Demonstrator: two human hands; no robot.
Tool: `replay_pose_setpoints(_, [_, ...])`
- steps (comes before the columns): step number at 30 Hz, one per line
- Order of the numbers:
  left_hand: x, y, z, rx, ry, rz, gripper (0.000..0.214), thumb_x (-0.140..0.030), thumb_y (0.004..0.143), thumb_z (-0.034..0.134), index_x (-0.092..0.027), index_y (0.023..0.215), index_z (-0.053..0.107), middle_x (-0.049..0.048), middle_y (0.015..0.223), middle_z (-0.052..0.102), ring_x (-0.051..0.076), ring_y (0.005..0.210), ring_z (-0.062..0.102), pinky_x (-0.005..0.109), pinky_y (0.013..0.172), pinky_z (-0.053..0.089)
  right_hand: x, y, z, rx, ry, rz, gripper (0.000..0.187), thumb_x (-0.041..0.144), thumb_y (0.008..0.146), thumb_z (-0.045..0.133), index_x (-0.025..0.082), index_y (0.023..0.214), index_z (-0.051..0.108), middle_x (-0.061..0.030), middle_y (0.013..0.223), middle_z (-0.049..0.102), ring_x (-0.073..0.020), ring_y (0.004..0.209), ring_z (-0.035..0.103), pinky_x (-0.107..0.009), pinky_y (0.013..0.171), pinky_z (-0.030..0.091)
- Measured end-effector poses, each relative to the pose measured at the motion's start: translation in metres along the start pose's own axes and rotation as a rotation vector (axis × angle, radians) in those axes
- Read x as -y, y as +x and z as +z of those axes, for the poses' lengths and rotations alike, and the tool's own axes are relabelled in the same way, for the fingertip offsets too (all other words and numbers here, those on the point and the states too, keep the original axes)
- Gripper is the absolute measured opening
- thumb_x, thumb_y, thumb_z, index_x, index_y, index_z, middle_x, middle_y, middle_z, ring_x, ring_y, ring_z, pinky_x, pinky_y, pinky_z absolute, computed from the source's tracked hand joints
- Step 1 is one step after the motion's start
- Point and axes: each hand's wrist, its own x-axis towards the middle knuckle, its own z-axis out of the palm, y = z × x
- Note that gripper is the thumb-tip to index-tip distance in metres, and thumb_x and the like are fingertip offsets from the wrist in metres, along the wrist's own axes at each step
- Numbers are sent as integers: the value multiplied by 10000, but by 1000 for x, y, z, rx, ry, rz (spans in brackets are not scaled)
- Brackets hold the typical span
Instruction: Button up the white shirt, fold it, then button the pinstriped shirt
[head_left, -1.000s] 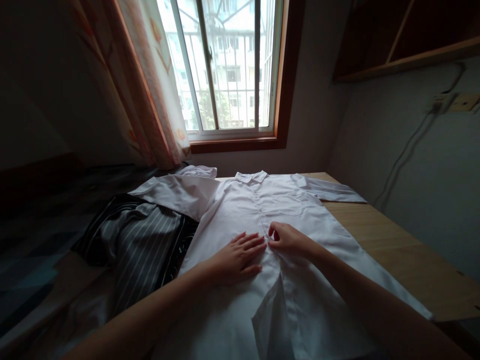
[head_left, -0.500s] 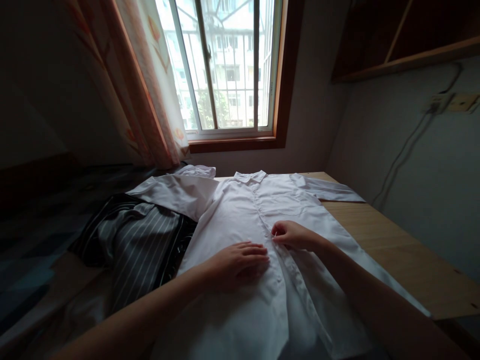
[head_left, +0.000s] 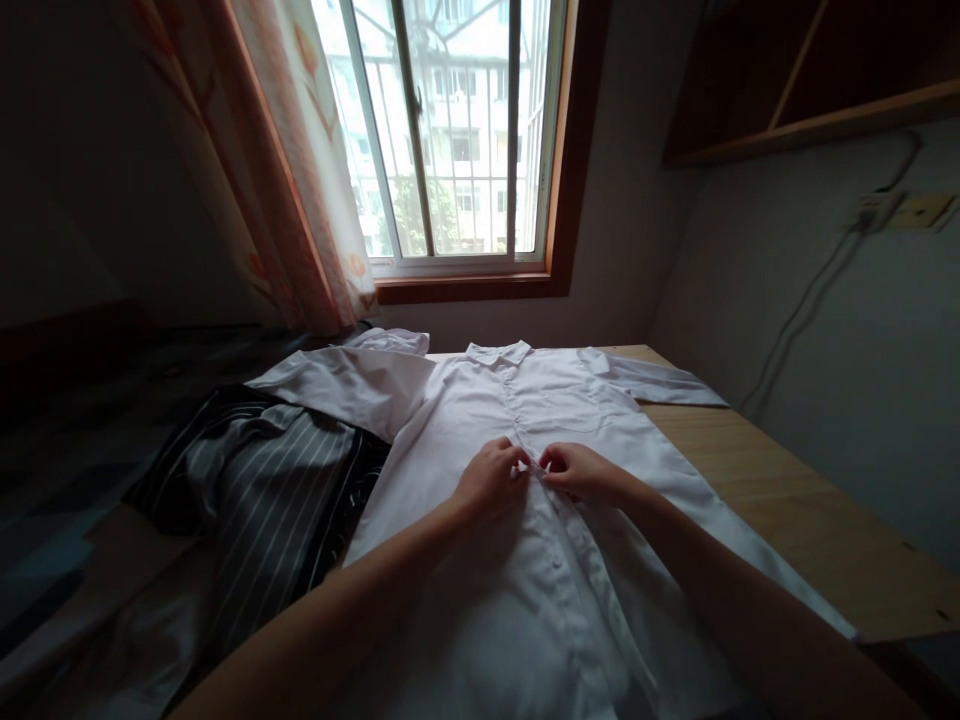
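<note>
A white long-sleeved shirt (head_left: pixel 442 430) lies spread front side up, its collar toward the window and its sleeves out to both sides. Its upper front is closed along the middle, while the lower front edges part below my hands. My left hand (head_left: pixel 495 478) pinches the front edge at mid-chest height. Close beside it, my right hand (head_left: pixel 581 472) pinches the same strip of cloth, fingertips nearly touching the left ones. Any button between the fingers is too small to make out.
Under the shirt is a wooden table (head_left: pixel 787 500), bare along its right side. Dark striped cloth (head_left: pixel 285 500) lies at the left beneath a sleeve. A curtain (head_left: pixel 300 200) hangs by the window (head_left: pixel 457 150). A shelf (head_left: pixel 817 125) and a cord (head_left: pixel 799 310) are on the right.
My left hand has moved up and right from lying flat on the shirt to pinching its front edge beside my right hand. The right hand has stayed nearly in place.
</note>
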Motion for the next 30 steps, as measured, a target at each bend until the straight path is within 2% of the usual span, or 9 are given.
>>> replay_pose_setpoints(7, [3,-6,6,-33,25,45,195,-163,839,586,-210,976,717,69,988,634,217,941,595,341,899,496,-8,3,0,-20,-29,-50,119,156,741,595,150,839,663,28,604,607,-95,511,509,-197,462,342])
replay_pose_setpoints(20, [1,-6,6,-33,22,21,183,-150,839,584,-198,970,703,69,995,632,227,959,585,354,916,482,-15,6,1,0,21,-45,136,150,744,587,153,860,656,41,571,585,-95,478,503,-196,445,342])
replay_pose_setpoints(30, [4,-5,8,-35,20,29,186,-153,837,582,-202,971,702,65,992,632,224,962,584,350,913,479,-7,3,0,-12,7,-41,130,137,740,587,145,850,657,33,595,588,-90,482,507,-194,443,347])
